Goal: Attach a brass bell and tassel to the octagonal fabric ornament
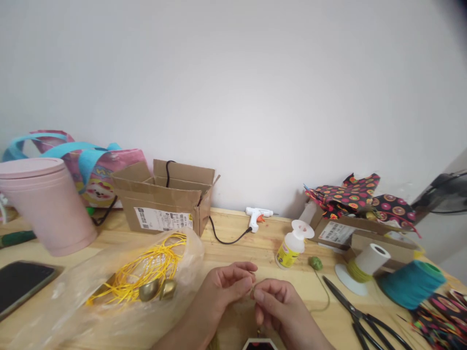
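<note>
- Far left: phone (25,288) flat on the worktop (219,243), pink tub (47,209) standing behind it; both look parked to the side, out of the hands' way.
- Left of centre: yellow cord (146,272) loosely coiled on a clear plastic bag (191,253), two brass-coloured metal pieces (149,290) at its lower edge. Bag probably keeps the small stuff together.
- Behind that: open cardboard box (153,195) near the wall, pink bag (126,159) behind its left side.
- Lower centre: left hand (224,291) pinching thumb to finger on a small piece (252,288), mostly hidden, can't tell what it is. Right hand (279,301) pinching at the same spot. Fingertip grip likely for fine control.
- Bottom edge, below the hands: pale-rimmed, dark-centred piece (260,345), cut off by the frame.
- Centre back: glue gun (260,212) lying by the wall, cable trailing left.
- Right of centre: bottle (288,250) upright, then green cord ball (315,263), tail running toward the right hand.
- Right: scissors (352,308), spool (377,255), teal thread cone (412,284); probably grouped for easy reach. Patterned cloth (346,192) piled on a box behind.
- Surface: pale wood, grain visible. Room: plain whitish wall.
</note>
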Demonstrator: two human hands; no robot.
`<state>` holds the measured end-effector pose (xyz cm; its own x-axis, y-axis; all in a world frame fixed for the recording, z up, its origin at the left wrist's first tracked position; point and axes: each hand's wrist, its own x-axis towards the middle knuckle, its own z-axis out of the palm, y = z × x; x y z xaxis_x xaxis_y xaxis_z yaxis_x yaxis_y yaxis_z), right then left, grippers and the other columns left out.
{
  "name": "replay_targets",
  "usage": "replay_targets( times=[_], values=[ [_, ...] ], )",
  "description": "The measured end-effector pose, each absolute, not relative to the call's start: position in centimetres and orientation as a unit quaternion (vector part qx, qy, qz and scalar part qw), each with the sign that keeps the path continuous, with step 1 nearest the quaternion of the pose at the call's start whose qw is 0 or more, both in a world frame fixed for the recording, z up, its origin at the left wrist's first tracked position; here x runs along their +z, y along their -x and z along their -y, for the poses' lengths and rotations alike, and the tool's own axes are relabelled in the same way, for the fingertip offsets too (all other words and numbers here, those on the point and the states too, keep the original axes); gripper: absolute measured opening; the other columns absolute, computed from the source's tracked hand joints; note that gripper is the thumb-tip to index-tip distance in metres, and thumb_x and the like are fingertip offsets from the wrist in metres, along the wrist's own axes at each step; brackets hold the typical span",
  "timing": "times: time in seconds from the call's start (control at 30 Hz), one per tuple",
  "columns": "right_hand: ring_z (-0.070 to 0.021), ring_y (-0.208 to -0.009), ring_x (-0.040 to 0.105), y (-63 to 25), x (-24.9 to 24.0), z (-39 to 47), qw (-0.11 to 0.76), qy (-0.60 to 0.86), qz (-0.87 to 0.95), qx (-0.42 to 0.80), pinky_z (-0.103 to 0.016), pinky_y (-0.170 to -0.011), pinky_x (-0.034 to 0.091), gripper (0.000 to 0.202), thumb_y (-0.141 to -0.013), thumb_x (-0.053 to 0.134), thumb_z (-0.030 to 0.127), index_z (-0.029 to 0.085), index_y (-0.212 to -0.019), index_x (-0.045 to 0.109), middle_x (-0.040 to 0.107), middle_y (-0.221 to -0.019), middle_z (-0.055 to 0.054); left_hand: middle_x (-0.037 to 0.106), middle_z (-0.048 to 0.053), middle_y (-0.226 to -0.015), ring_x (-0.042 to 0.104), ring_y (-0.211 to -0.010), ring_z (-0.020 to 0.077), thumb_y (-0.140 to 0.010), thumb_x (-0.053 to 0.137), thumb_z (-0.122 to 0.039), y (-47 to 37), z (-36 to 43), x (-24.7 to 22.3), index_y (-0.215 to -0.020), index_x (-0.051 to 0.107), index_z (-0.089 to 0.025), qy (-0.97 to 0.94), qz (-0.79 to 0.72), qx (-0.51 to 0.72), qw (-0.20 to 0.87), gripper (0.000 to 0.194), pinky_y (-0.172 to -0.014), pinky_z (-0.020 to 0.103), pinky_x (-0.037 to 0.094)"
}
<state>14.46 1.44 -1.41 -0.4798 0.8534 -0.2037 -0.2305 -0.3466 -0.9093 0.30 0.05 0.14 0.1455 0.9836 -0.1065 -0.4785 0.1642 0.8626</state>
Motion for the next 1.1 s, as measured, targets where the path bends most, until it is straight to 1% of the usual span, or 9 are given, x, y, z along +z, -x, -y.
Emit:
replay_targets(
  times=[0.07,0.17,0.27,0.37,0.43,0.53,0.77,0.9,1.1],
  values=[
    [-0.0029,-0.032,0.041,-14.5,-1.2,-1.5,0.367,0.358,0.437,0.739,-0.015,-0.036,0.026,0.031,-0.059,0.069,0.040,0.011,-0.063,0.061,0.057,-0.041,0.001,0.058,0.007,-0.095,0.053,-0.082,0.0177,-0.059,0.069,-0.030,-0.3,-0.1,0.0,-0.063,0.069,-0.014,-0.337,-0.354,0.542,0.683,0.016,-0.071,0.026,0.041],
    [-0.0034,-0.031,0.041,-14.5,-1.0,-1.7,0.371,0.360,0.436,0.737,-0.015,-0.034,0.025,0.032,-0.058,0.069,0.042,0.011,-0.063,0.060,0.057,-0.041,0.001,0.060,0.006,-0.093,0.053,-0.081,0.0161,-0.065,0.065,-0.031,-0.1,-0.2,-0.4,-0.070,0.069,-0.016,-0.321,-0.356,0.540,0.691,0.017,-0.074,0.026,0.041],
    [-0.0028,-0.030,0.039,-14.7,-1.0,-1.7,0.373,0.359,0.438,0.735,-0.015,-0.033,0.024,0.031,-0.060,0.068,0.041,0.011,-0.064,0.060,0.057,-0.042,0.001,0.061,0.006,-0.089,0.054,-0.075,0.0148,-0.061,0.068,-0.032,-0.1,-0.4,-0.8,-0.066,0.068,-0.015,-0.321,-0.367,0.534,0.690,0.017,-0.070,0.026,0.041],
    [-0.0025,-0.033,0.040,-14.8,-1.0,-1.6,0.369,0.354,0.449,0.733,-0.014,-0.035,0.024,0.030,-0.062,0.067,0.040,0.011,-0.064,0.060,0.057,-0.044,0.001,0.063,0.005,-0.077,0.055,-0.066,0.0144,-0.053,0.074,-0.031,-0.2,-0.5,-0.9,-0.069,0.068,-0.015,-0.328,-0.368,0.521,0.697,0.023,-0.064,0.026,0.041],
    [-0.0026,-0.035,0.041,-14.8,-1.0,-1.5,0.364,0.354,0.459,0.729,-0.014,-0.037,0.025,0.030,-0.063,0.066,0.039,0.010,-0.064,0.060,0.058,-0.045,0.001,0.062,0.005,-0.077,0.055,-0.066,0.0148,-0.050,0.075,-0.030,-0.3,-0.4,-0.8,-0.064,0.068,-0.015,-0.335,-0.374,0.527,0.686,0.022,-0.064,0.026,0.041],
    [-0.0028,-0.035,0.041,-14.7,-1.0,-1.6,0.355,0.355,0.464,0.729,-0.015,-0.038,0.027,0.031,-0.062,0.066,0.041,0.010,-0.065,0.061,0.058,-0.044,0.001,0.060,0.005,-0.083,0.054,-0.072,0.0151,-0.051,0.074,-0.031,-0.4,-0.3,-0.4,-0.056,0.068,-0.013,-0.345,-0.386,0.537,0.666,0.019,-0.067,0.024,0.040],
    [-0.0033,-0.033,0.042,-14.7,-0.7,-1.6,0.355,0.365,0.464,0.725,-0.015,-0.037,0.025,0.029,-0.061,0.067,0.039,0.011,-0.063,0.060,0.059,-0.044,0.000,0.060,0.004,-0.077,0.053,-0.071,0.0150,-0.056,0.071,-0.033,-0.4,-0.1,0.5,-0.060,0.068,-0.015,-0.388,-0.390,0.529,0.646,0.019,-0.069,0.023,0.039],
    [-0.0029,-0.033,0.040,-14.7,-0.7,-1.5,0.365,0.369,0.470,0.714,-0.015,-0.036,0.022,0.030,-0.061,0.067,0.040,0.010,-0.064,0.060,0.059,-0.043,0.000,0.060,0.002,-0.074,0.052,-0.071,0.0143,-0.056,0.071,-0.031,-0.4,0.2,1.0,-0.055,0.067,-0.015,-0.403,-0.404,0.526,0.631,0.017,-0.069,0.022,0.038],
    [-0.0012,-0.030,0.029,-14.7,-1.1,-1.7,0.347,0.400,0.481,0.698,-0.017,-0.034,0.014,0.032,-0.059,0.068,0.041,0.011,-0.060,0.056,0.055,-0.039,0.002,0.057,-0.001,-0.062,0.049,-0.059,0.0094,-0.051,0.075,-0.030,-0.1,-0.4,0.2,-0.060,0.064,-0.015,-0.257,-0.404,0.577,0.662,0.020,-0.060,0.020,0.039]
  ],
)
